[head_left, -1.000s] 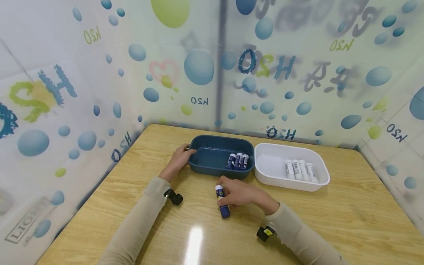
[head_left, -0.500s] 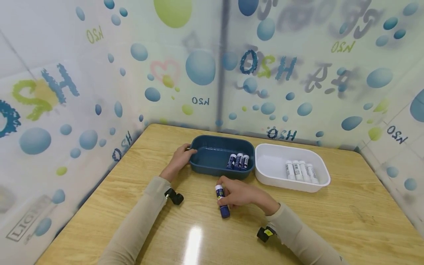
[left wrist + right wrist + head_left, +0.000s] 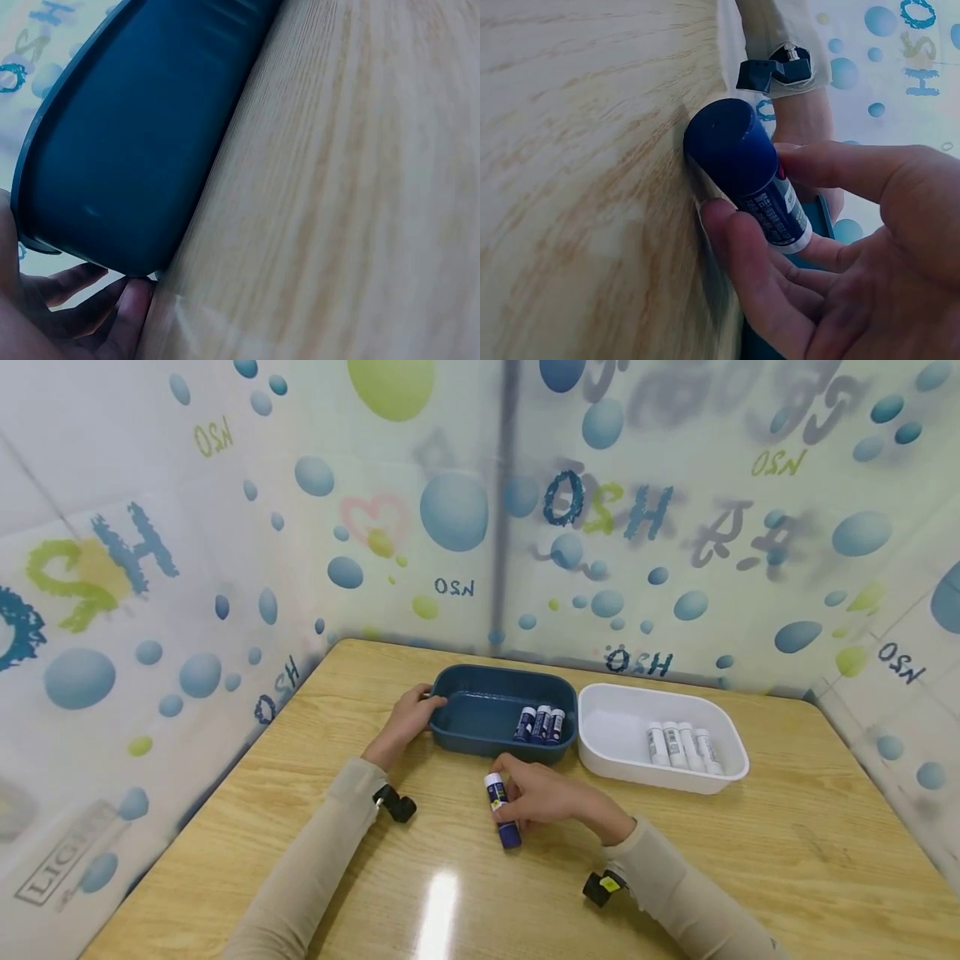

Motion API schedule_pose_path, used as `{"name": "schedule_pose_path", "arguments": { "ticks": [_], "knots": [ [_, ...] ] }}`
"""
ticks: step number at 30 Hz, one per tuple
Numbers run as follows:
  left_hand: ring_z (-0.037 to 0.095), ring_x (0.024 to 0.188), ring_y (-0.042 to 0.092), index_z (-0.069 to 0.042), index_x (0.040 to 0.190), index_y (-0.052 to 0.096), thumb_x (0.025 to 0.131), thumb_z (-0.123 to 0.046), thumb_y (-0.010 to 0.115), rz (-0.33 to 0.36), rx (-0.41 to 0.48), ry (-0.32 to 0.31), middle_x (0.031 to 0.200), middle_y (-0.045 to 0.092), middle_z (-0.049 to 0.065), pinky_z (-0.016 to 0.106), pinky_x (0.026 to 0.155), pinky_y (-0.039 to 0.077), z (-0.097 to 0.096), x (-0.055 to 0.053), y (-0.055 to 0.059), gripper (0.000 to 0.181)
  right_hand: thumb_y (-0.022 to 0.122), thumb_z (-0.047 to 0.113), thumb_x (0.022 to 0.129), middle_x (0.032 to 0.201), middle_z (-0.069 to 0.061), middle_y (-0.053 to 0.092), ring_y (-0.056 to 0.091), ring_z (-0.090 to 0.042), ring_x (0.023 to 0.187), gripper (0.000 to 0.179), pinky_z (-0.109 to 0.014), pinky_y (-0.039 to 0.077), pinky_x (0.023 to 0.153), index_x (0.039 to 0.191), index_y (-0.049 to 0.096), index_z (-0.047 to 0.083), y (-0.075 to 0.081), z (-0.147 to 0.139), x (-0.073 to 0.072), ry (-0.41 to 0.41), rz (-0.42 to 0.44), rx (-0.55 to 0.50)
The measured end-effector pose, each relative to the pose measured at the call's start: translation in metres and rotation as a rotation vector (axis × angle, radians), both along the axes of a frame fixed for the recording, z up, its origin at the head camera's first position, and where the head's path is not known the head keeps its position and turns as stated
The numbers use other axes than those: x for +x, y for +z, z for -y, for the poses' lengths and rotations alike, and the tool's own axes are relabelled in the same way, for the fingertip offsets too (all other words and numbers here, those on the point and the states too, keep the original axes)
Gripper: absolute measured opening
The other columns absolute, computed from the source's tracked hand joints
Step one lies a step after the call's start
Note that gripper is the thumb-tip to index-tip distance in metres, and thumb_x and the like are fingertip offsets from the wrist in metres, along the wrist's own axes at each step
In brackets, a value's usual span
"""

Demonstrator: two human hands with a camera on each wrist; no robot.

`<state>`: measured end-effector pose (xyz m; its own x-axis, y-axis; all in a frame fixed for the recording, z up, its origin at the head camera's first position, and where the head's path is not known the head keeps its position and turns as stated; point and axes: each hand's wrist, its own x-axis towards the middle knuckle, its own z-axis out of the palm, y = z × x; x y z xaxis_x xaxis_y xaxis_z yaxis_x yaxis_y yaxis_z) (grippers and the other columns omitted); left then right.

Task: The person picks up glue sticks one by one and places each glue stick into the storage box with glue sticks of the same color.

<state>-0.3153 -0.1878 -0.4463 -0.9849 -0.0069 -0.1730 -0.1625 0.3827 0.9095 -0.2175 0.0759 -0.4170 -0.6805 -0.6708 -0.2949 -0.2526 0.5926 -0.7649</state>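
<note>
My right hand (image 3: 543,793) pinches a dark blue glue stick (image 3: 498,806) between thumb and fingers, just in front of the dark blue bin. In the right wrist view the blue end of the glue stick (image 3: 735,146) faces the camera, close to the tabletop, and its white end points away. With its thumb over the rim and its fingers outside, my left hand (image 3: 408,720) holds the left end of the dark blue bin (image 3: 472,746). Several fingers (image 3: 71,285) show against the bin's outer wall in the left wrist view. Three blue glue sticks (image 3: 540,725) lie at the bin's right end.
A white bin (image 3: 611,727) stands against the blue one's right side, with several white glue sticks (image 3: 682,746) at its right end. Both stand on a wooden table (image 3: 360,893). Patterned curtains (image 3: 450,435) hang behind and at the sides.
The glue stick in my right hand has tilted slightly, its white end shifting a little left and up. My left hand stays on the blue bin.
</note>
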Motion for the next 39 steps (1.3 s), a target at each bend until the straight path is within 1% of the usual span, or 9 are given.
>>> {"name": "schedule_pose_path", "arguments": {
  "ticks": [4,9,12,16,19,24,28,34,39],
  "knots": [
    [0.033,0.123,0.063,-0.007,0.155,0.044,0.106,-0.033,0.052,-0.007,-0.005,-0.005,0.149,0.052,0.02,0.034,0.087,0.057,0.0,-0.001,0.001,0.056,0.077,0.017,0.094,0.092,-0.008,0.065,0.067,-0.019,0.067,0.053,-0.034,0.059,0.061,0.137,0.046,0.01,0.003,0.0,0.001,-0.023,-0.004,-0.007],
    [0.033,0.12,0.065,-0.006,0.154,0.044,0.106,-0.032,0.053,-0.015,-0.006,-0.005,0.146,0.055,0.021,0.031,0.084,0.057,0.0,0.0,0.0,0.055,0.077,0.015,0.093,0.095,-0.01,0.064,0.069,-0.021,0.064,0.053,-0.039,0.061,0.059,0.136,0.047,0.011,0.008,0.0,0.001,-0.038,-0.014,-0.025],
    [0.033,0.12,0.065,-0.005,0.154,0.044,0.106,-0.032,0.052,-0.014,-0.007,-0.003,0.146,0.054,0.022,0.031,0.084,0.058,0.001,0.0,0.0,0.055,0.077,0.015,0.093,0.099,-0.011,0.063,0.069,-0.022,0.064,0.053,-0.041,0.062,0.059,0.136,0.047,0.012,0.012,-0.001,0.001,-0.046,0.009,-0.046],
    [0.034,0.121,0.064,-0.005,0.154,0.043,0.106,-0.032,0.052,-0.013,-0.007,-0.006,0.147,0.054,0.022,0.033,0.086,0.058,0.001,0.001,0.0,0.056,0.075,0.015,0.094,0.102,-0.012,0.065,0.071,-0.022,0.068,0.052,-0.044,0.063,0.062,0.136,0.045,0.012,0.018,-0.002,-0.001,-0.038,0.046,-0.078],
    [0.034,0.122,0.065,-0.005,0.154,0.043,0.106,-0.031,0.052,-0.015,-0.006,-0.005,0.148,0.053,0.022,0.033,0.086,0.059,0.0,0.001,0.001,0.055,0.073,0.014,0.096,0.103,-0.014,0.067,0.072,-0.021,0.07,0.051,-0.046,0.063,0.064,0.137,0.043,0.011,0.025,0.0,-0.004,-0.015,0.039,-0.099],
    [0.034,0.123,0.064,-0.005,0.153,0.045,0.106,-0.032,0.052,-0.011,-0.022,0.0,0.148,0.053,0.022,0.032,0.087,0.059,-0.001,0.001,0.002,0.055,0.07,0.016,0.098,0.103,-0.016,0.065,0.073,-0.023,0.07,0.051,-0.047,0.063,0.067,0.14,0.04,0.011,0.045,0.005,-0.009,0.008,0.003,-0.111],
    [0.034,0.124,0.064,-0.005,0.153,0.045,0.106,-0.032,0.052,-0.014,-0.019,-0.003,0.149,0.053,0.022,0.032,0.088,0.058,-0.001,0.001,0.002,0.055,0.068,0.018,0.099,0.109,-0.017,0.063,0.073,-0.023,0.069,0.053,-0.046,0.064,0.069,0.143,0.039,0.012,0.066,0.008,-0.013,-0.008,-0.026,-0.097],
    [0.034,0.124,0.064,-0.005,0.153,0.044,0.106,-0.032,0.052,-0.019,-0.011,-0.005,0.149,0.052,0.021,0.033,0.089,0.058,0.001,0.003,0.002,0.055,0.068,0.02,0.099,0.124,-0.02,0.059,0.075,-0.024,0.07,0.055,-0.038,0.063,0.067,0.145,0.037,0.015,0.093,0.009,-0.022,-0.03,-0.09,-0.052],
    [0.034,0.123,0.064,-0.005,0.153,0.044,0.106,-0.032,0.052,-0.019,-0.003,-0.014,0.149,0.052,0.022,0.032,0.088,0.059,0.001,0.002,0.001,0.055,0.067,0.02,0.1,0.126,-0.021,0.059,0.074,-0.023,0.073,0.058,-0.039,0.063,0.067,0.147,0.035,0.013,0.11,0.008,-0.031,-0.057,-0.118,-0.028]
  ]
}}
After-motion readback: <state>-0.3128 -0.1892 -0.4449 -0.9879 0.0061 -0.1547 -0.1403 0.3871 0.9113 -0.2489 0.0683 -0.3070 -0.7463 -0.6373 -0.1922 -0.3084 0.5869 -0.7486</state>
